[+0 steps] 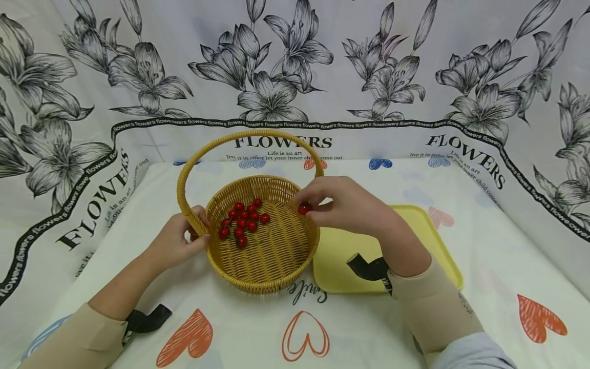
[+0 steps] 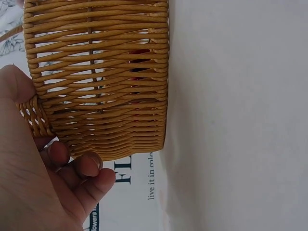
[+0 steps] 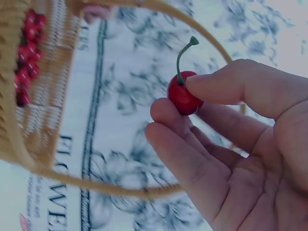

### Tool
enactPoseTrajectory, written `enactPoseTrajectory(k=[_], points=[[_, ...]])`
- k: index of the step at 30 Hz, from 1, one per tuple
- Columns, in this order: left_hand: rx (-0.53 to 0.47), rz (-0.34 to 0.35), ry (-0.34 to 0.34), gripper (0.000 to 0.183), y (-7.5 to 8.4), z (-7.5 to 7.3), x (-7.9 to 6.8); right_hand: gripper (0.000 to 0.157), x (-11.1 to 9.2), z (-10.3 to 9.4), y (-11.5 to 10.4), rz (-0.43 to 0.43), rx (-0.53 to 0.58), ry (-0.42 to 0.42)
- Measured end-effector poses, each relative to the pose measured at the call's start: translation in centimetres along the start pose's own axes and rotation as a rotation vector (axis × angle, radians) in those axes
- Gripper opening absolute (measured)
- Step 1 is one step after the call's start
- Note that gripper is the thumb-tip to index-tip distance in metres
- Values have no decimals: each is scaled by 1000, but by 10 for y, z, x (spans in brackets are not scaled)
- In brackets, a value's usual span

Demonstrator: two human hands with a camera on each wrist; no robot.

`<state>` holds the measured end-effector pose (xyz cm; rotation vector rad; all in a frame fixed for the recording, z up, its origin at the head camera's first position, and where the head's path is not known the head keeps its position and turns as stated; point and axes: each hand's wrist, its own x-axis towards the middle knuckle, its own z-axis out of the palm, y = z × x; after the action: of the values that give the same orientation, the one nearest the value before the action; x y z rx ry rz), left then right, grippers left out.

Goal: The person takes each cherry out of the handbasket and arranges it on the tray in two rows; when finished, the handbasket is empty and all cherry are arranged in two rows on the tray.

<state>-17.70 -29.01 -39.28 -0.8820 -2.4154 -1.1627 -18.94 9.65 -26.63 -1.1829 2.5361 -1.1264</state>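
A round wicker basket (image 1: 272, 274) with a tall arched handle stands on the table. Several red cherries (image 1: 241, 223) lie inside it, mostly toward its left side. My left hand (image 1: 177, 241) grips the base of the handle at the basket's left rim; in the left wrist view its fingers (image 2: 89, 163) curl beside the woven wall. Above the basket's right rim, my right hand (image 1: 348, 207) pinches a single cherry (image 3: 185, 94) between thumb and fingertips. This cherry has a curved green stem, plain in the right wrist view.
To the right of the basket lies a yellow tray (image 1: 336, 261), partly covered by my right forearm. A white cloth (image 1: 249, 333) printed with hearts spreads under everything. Behind stands a flower-printed cloth backdrop (image 1: 286, 61). Each wrist carries a black camera mount (image 1: 149, 319).
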Motion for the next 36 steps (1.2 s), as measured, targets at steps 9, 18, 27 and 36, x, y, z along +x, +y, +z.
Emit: enactPoseTrajectory(k=[9,18,27,36], points=[[1,-8,-5,24,0,0,1,28,-17,-36,15,105,-72,48],[-6,-20,-10,24,-1,1,1,30,-2,-42,65,301,-125,1],[7,-5,5,24,0,1,-1,24,26,-12,102,350,-197,19],[22,-24,4,22,0,2,1,13,38,18,126,323,-272,-67]])
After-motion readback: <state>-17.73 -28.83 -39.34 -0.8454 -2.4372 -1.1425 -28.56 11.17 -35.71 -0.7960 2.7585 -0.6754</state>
